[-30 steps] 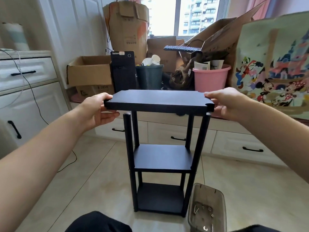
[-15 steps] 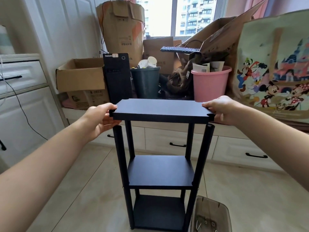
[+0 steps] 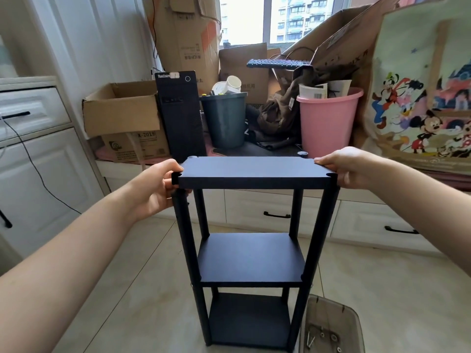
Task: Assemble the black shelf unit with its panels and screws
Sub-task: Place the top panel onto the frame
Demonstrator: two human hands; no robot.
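1. The black shelf unit stands upright on the floor at center.
2. The left hand clamps the top panel at its 9 o'clock edge.
3. The right hand grips the 3 o'clock edge.
4. A clear tray of screws sits just beside the base at 5 o'clock.

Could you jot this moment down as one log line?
step: seating top panel | left hand: grips left end | right hand: grips right end | posts: upright

one head-worn wide-angle view looks forward and down from close above the shelf unit, facing the window, floor below.
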